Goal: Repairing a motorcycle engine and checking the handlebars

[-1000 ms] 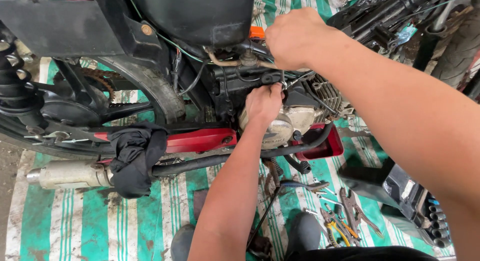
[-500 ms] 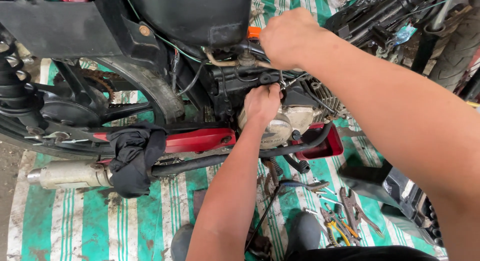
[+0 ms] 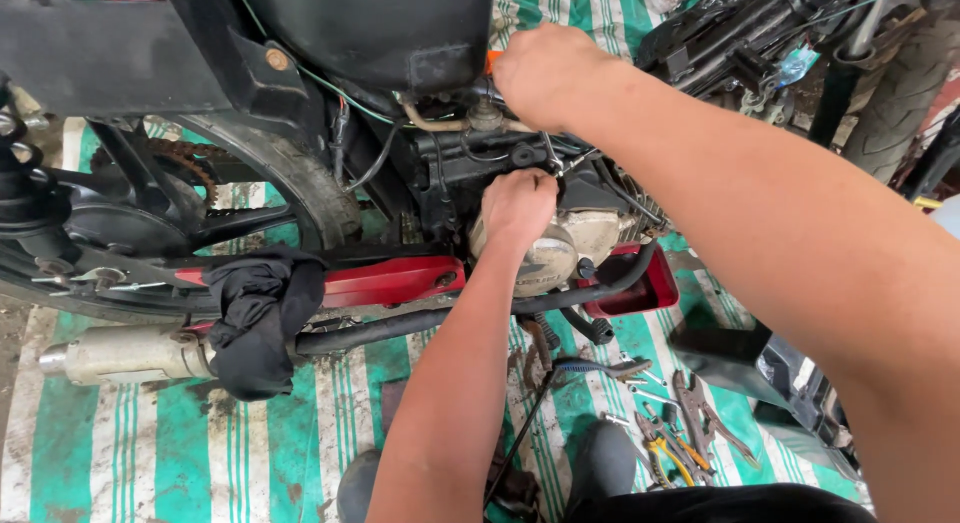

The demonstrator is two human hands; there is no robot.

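A motorcycle stands in front of me with its black engine (image 3: 470, 173) and silver crankcase cover (image 3: 560, 253) in the middle. My left hand (image 3: 515, 208) is closed into a fist against the top of that cover, and a thin metal tool (image 3: 558, 161) sticks up from its grip. Higher up, under the black fuel tank (image 3: 380, 33), my right hand (image 3: 548, 73) is closed around an orange-handled tool (image 3: 491, 61), most of it hidden by the fingers.
The rear wheel (image 3: 290, 183), chain sprocket (image 3: 185, 163) and silver exhaust (image 3: 120, 355) lie to the left, and a black rag (image 3: 262, 318) hangs over the red frame bar (image 3: 390, 280). Pliers and wrenches (image 3: 675, 433) lie on the green striped tarp (image 3: 200, 453). Another motorcycle (image 3: 800, 43) stands at the upper right.
My right hand has shifted slightly left under the tank. My left hand stays on the engine cover.
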